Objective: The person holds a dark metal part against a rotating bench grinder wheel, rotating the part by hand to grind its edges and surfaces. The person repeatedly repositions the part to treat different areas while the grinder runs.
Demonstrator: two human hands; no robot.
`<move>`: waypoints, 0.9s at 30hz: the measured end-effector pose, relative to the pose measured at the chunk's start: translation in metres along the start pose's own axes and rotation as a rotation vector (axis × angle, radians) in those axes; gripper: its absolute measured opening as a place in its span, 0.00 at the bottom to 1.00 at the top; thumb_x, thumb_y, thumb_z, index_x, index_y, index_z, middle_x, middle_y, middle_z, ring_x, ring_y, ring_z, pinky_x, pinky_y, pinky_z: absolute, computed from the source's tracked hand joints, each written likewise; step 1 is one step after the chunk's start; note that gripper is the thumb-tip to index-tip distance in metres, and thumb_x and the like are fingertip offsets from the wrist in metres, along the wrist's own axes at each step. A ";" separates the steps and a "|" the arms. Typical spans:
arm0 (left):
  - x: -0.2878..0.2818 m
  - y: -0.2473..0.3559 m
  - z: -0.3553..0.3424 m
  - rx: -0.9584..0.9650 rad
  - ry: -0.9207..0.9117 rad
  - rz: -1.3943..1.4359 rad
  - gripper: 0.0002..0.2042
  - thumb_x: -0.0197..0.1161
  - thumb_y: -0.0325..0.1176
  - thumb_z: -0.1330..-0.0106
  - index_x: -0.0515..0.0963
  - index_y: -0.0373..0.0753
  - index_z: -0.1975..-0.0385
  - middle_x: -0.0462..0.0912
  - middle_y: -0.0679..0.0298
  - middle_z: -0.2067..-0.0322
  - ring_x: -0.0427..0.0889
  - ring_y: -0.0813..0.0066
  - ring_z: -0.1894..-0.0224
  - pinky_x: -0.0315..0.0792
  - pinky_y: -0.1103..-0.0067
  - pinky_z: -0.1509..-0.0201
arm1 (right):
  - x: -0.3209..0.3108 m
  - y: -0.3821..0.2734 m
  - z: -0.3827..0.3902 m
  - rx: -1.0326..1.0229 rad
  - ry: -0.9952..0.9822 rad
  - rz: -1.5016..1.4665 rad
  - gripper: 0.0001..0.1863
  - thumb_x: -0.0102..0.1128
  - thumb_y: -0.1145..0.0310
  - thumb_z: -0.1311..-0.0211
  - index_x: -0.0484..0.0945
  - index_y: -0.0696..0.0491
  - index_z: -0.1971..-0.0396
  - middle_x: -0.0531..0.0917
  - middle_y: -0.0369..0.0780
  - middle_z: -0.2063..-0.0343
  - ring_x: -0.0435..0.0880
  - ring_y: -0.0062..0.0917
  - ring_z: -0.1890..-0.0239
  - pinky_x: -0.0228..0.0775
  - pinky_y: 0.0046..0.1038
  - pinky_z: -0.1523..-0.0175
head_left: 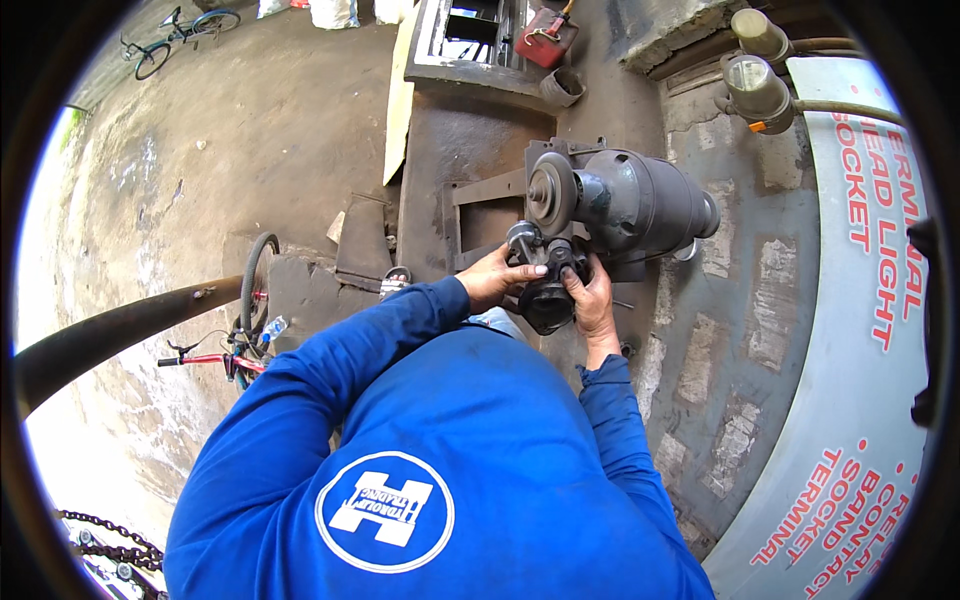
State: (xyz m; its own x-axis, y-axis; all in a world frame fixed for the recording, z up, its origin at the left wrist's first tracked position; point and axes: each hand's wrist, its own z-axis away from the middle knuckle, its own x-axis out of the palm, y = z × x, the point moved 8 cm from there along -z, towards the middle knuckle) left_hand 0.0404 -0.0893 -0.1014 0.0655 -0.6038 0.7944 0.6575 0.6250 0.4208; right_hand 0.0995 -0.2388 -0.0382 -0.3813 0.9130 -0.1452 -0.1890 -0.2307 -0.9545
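My left hand [489, 279] and my right hand [595, 304] are closed around a dark, greasy metal machine part [547, 308], one on each side. The part has a rounded black lower end and a small silvery round end at its upper left; its exact kind I cannot make out. My left thumb lies across its top, while my right thumb presses on its right side. Just beyond it is the round wheel [552, 192] of a grey electric motor [645, 203], mounted on a metal frame. The part sits very close below the wheel; whether they touch I cannot tell.
A red metal box [546, 38] and a grey pot [563, 88] lie at the far side. Two electric meters [757, 90] and a printed sign board [850, 300] stand to the right. A red bicycle [230, 360] and a dark pole [130, 325] are at left.
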 end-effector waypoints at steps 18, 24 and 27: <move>0.002 0.031 -0.001 0.150 0.126 -0.774 0.38 0.83 0.47 0.45 0.73 0.31 0.39 0.86 0.54 0.51 0.83 0.65 0.48 0.76 0.69 0.40 | -0.013 0.023 -0.014 0.116 -0.109 -0.165 0.29 0.70 0.59 0.31 0.76 0.62 0.39 0.84 0.42 0.47 0.80 0.28 0.44 0.67 0.31 0.34; 0.002 0.034 -0.005 0.286 0.131 -0.780 0.36 0.82 0.45 0.42 0.74 0.30 0.41 0.87 0.54 0.54 0.84 0.68 0.51 0.78 0.71 0.45 | -0.012 0.030 -0.022 0.091 -0.091 -0.212 0.28 0.68 0.61 0.31 0.75 0.61 0.38 0.83 0.41 0.44 0.79 0.29 0.42 0.66 0.32 0.32; -0.001 0.036 -0.005 0.287 0.183 -0.834 0.36 0.82 0.46 0.42 0.74 0.30 0.41 0.86 0.54 0.53 0.84 0.68 0.51 0.78 0.71 0.45 | -0.012 0.036 -0.027 0.094 -0.113 -0.230 0.29 0.69 0.61 0.31 0.74 0.61 0.37 0.82 0.41 0.44 0.79 0.30 0.41 0.65 0.32 0.31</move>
State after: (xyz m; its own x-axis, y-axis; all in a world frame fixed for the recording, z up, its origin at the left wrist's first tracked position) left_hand 0.0676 -0.0684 -0.0894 -0.2148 -0.9704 0.1100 0.3335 0.0330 0.9422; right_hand 0.1216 -0.2493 -0.0777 -0.4161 0.9029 0.1081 -0.3638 -0.0563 -0.9298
